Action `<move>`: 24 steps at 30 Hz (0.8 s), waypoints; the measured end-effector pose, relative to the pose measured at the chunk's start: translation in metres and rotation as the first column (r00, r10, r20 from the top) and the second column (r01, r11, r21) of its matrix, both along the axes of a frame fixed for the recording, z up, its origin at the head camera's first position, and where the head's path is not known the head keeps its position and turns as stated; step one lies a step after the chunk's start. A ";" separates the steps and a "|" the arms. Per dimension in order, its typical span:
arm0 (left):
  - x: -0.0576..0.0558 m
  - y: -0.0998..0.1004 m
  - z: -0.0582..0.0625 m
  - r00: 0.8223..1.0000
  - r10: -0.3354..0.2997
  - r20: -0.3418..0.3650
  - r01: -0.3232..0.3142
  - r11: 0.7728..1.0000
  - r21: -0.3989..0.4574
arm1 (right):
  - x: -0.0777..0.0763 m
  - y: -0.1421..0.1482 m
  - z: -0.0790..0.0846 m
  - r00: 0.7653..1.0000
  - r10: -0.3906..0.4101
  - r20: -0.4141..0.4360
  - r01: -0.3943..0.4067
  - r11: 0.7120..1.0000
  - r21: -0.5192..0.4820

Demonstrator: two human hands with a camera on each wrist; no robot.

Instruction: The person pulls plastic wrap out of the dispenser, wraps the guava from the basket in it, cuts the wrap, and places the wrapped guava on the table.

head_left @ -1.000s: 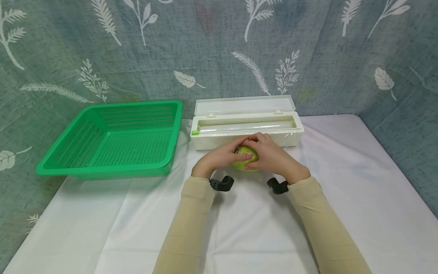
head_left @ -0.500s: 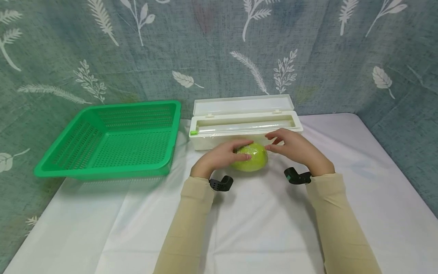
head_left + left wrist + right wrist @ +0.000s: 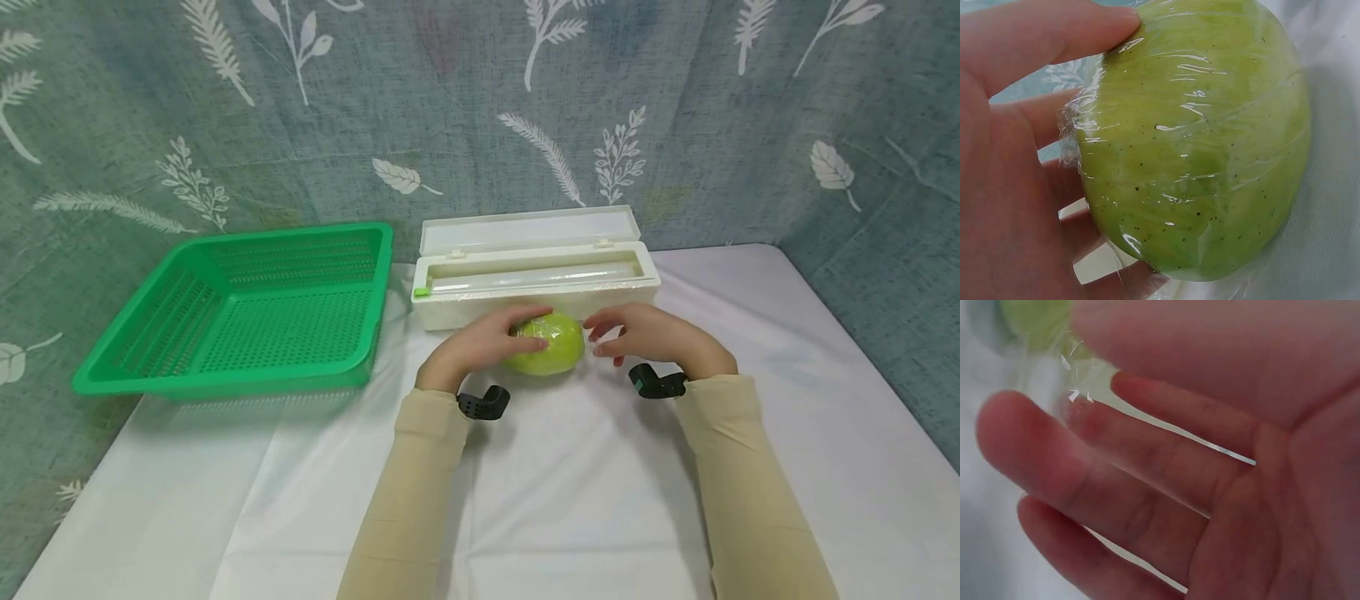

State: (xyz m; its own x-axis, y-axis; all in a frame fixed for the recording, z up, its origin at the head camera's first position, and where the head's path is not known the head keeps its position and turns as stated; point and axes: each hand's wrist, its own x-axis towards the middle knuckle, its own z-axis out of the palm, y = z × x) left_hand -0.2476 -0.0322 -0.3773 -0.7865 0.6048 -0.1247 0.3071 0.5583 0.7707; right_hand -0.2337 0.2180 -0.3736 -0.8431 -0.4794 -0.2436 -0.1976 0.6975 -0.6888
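A yellow-green fruit (image 3: pixel 561 345) with small dark specks sits on the white cloth, wrapped in clear cling film (image 3: pixel 1194 109). My left hand (image 3: pixel 480 343) grips its left side, thumb on the near face and fingers behind. Film bunches up near the left palm in the left wrist view. Just right of the fruit hovers my right hand (image 3: pixel 651 335), its fingers loosely bent and apart from it. In the right wrist view a crinkled bit of film (image 3: pixel 1075 375) shows by the fingertips; whether they touch it I cannot tell.
Behind the fruit stands a white cling film box (image 3: pixel 480 313), lid (image 3: pixel 528 231) raised, with a film roll (image 3: pixel 536 277) inside and a green slider (image 3: pixel 422 292) at its left end. A green basket (image 3: pixel 247 379) stands at the left. A patterned curtain (image 3: pixel 450 100) hangs behind.
My right hand has come off the fruit, moved right and then slightly lower, uncovering its right side. The left hand has stayed on the fruit.
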 end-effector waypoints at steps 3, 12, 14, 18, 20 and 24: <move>0.000 0.000 0.000 1.000 0.008 0.012 -0.008 1.000 0.004 | -0.002 -0.002 -0.005 1.000 0.009 -0.014 -0.009 1.000 0.017; 0.000 0.000 0.001 1.000 0.001 0.025 -0.002 1.000 0.025 | -0.007 -0.006 -0.008 0.971 -0.086 -0.224 0.096 0.995 0.031; 0.000 0.000 0.001 1.000 0.002 0.027 -0.003 1.000 0.029 | -0.010 -0.007 -0.012 0.956 -0.097 -0.278 0.110 0.993 0.032; 0.000 0.000 0.001 1.000 -0.002 0.029 0.001 1.000 0.026 | -0.014 -0.013 -0.021 0.921 -0.121 -0.371 0.146 0.988 0.040; 0.000 0.000 0.001 1.000 -0.001 0.031 0.000 1.000 0.023 | -0.016 -0.015 -0.024 0.903 -0.144 -0.405 0.172 0.985 0.034; 0.002 -0.001 0.000 0.999 0.009 0.044 -0.010 1.000 0.026 | -0.015 -0.022 -0.029 0.874 -0.166 -0.457 0.202 0.979 0.031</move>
State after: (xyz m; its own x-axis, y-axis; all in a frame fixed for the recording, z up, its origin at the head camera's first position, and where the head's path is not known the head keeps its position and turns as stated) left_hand -0.2460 -0.0328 -0.3775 -0.7866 0.6006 -0.1434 0.2676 0.5409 0.7974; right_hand -0.2485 0.1963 -0.4026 -0.9413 -0.3007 0.1536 -0.3365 0.7976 -0.5007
